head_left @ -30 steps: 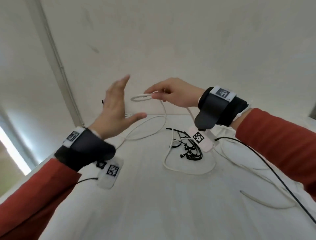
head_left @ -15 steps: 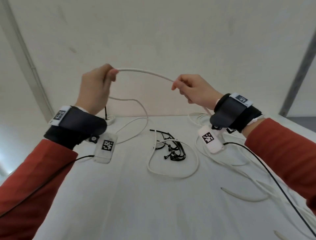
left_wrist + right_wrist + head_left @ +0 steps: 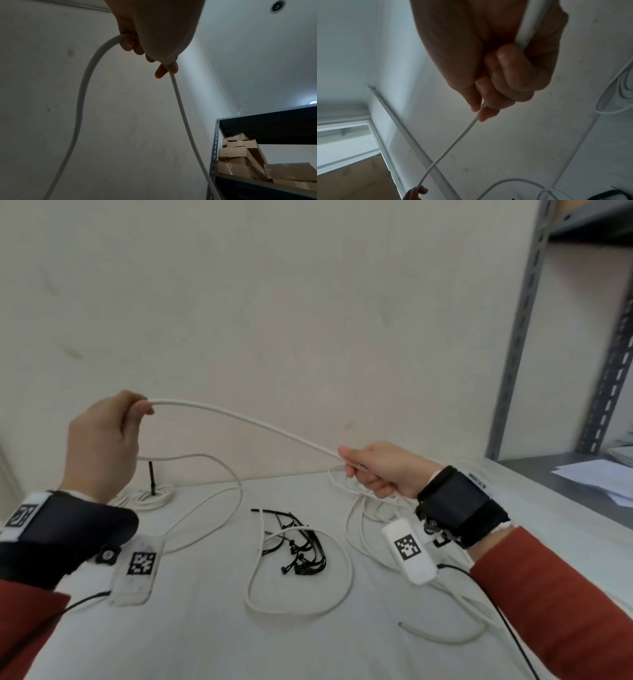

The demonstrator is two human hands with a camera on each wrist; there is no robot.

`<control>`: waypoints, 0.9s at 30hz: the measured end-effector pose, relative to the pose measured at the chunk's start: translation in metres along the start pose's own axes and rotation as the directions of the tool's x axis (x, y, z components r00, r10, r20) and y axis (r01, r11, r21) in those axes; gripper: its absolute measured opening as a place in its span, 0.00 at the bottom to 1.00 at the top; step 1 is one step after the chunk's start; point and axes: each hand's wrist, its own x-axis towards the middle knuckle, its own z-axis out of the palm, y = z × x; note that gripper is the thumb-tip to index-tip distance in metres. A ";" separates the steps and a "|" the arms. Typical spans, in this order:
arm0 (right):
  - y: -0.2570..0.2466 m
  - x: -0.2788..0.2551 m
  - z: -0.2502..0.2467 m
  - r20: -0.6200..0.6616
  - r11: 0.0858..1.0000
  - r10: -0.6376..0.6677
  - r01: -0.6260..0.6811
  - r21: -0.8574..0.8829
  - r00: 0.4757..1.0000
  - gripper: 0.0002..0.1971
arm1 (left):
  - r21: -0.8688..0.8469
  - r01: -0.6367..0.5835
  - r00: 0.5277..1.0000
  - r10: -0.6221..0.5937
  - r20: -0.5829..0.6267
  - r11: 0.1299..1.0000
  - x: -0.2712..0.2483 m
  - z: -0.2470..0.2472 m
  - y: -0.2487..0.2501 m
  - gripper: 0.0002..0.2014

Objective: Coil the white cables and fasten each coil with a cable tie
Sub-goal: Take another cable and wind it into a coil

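Head view: a person in red sleeves [image 3: 548,611] stretches a white cable [image 3: 246,421] between both hands above a pale bench [image 3: 205,645], behind and above a heap of black ties [image 3: 298,549]. The left grip [image 3: 102,446], raised up and to the left of the ties, is clamped on the cable, pinching it at the top of a curled fist. The right grip [image 3: 383,470], lower and to the right of the ties, is closed round the same cable. Between them the cable hangs in a shallow arc, clear of the bench. From the left grip a slack length drops and curves across the bench to the left of the ties. A white loop [image 3: 349,570] lies on the bench around the ties, crossing over some of them; whether it belongs to the held cable cannot be told. Behind and left of the ties sits a finished coil [image 3: 150,496], a black tie standing upright from it. More white cable lies in a tangle [image 3: 359,498] right of the ties, below the right grip, and a loose end [image 3: 438,638] curves on the bench nearer the camera, also to their right. Far right of the ties stand a grey rack [image 3: 520,337] and some papers [image 3: 589,474]. Left wrist view shows the cable leaving the fist on both sides, with cardboard boxes [image 3: 240,151] on the rack. Right wrist view shows the cable running along the palm and out between thumb and fingertips.
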 end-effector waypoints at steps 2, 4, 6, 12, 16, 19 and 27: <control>0.000 -0.001 -0.001 0.056 0.974 -0.019 0.006 0.227 0.998 0.17 | 0.005 -0.008 1.000 0.008 -0.001 1.000 0.000 -0.001 -0.002 0.13; -0.005 -0.001 -0.001 0.094 0.812 -0.129 0.051 0.581 0.987 0.11 | 0.019 -0.026 0.999 0.026 0.022 0.999 -0.003 -0.002 -0.006 0.13; -0.012 -0.005 0.001 0.053 0.602 -0.269 0.125 0.789 0.962 0.10 | 0.029 -0.070 0.995 0.068 0.075 0.997 -0.010 0.000 -0.012 0.13; -0.044 -0.010 0.016 0.074 0.324 -0.533 0.124 0.938 0.843 0.16 | -0.012 -0.171 0.940 0.167 0.297 0.985 -0.045 0.014 -0.019 0.19; -0.069 -0.005 0.033 -0.064 0.184 -0.613 0.221 0.958 0.788 0.11 | -0.029 -0.299 0.885 0.289 0.366 0.954 -0.063 0.016 -0.006 0.21; -0.084 0.002 0.047 -0.187 0.219 -0.607 0.388 0.895 0.773 0.11 | -0.057 -0.383 0.838 0.373 0.398 0.922 -0.067 0.013 0.007 0.20; -0.077 0.027 0.087 -0.160 0.652 -0.745 0.757 0.031 0.648 0.06 | -0.071 -0.609 0.705 0.580 0.408 0.790 -0.064 -0.007 0.035 0.15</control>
